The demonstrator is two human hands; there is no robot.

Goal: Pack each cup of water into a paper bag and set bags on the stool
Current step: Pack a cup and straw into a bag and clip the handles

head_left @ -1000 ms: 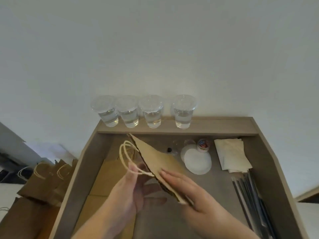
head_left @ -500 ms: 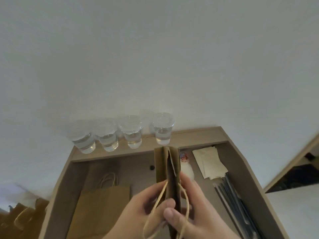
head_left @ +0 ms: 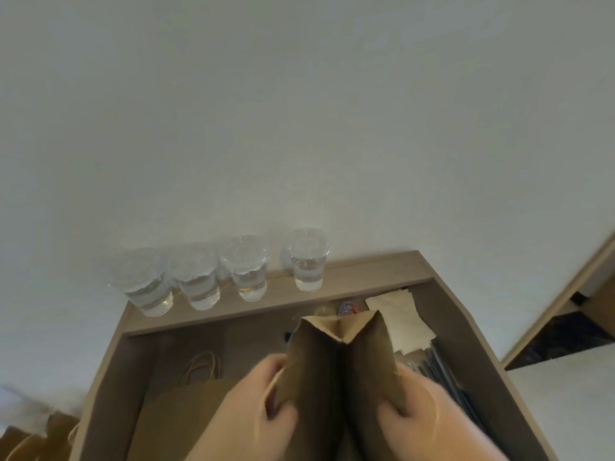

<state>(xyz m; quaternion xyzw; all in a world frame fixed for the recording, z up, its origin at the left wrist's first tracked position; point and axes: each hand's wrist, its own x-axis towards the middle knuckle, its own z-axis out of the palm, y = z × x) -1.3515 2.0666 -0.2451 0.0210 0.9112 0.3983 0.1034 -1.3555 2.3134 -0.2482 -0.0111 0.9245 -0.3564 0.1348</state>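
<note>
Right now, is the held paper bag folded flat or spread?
Partly spread: the paper bag gapes in a V; left hand and right hand grip opposite sides.

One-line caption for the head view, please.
Left hand and right hand hold a brown paper bag before four lidded clear water cups.

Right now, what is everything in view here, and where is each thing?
cups of water: four, clear, lidded, row on the tray's back ledge
tray: one, grey-brown wood, beneath both hands
held paper bag: one, brown, upright between both hands
flat paper bag: one, brown, lying in the tray, left
napkins: small stack, white, tray's far right
small thing: one, red and blue, beside the napkins, blurred
dark sticks: several, tray's right side, blurred
other paper bags: count unclear, brown, outside tray, lower left
left hand: grips held paper bag's left side
right hand: grips its right side
</note>
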